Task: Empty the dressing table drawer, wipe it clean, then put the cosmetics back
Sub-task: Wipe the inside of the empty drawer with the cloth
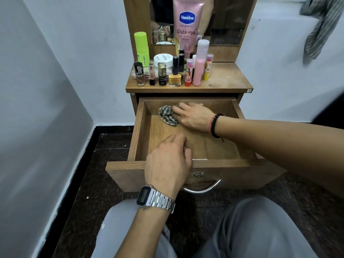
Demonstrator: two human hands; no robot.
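Drawer: pulled wide open below the worktop, only a cloth inside.
Cosmetics: all standing in a cluster on the worktop's left half, before the mirror.
My left hand: resting on the drawer's front edge, fingers loosely curled, gripping nothing.
My right hand: flat, fingers straight, pressing the cloth down.
Cloth: striped, bunched at the drawer's back left.

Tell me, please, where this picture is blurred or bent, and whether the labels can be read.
Head view: wide-angle bending curves the drawer front and the walls; the hanging striped cloth at top right is smeared; the big print on the Vaseline tube reads clearly, the small bottles' labels do not; the mirror is dark.
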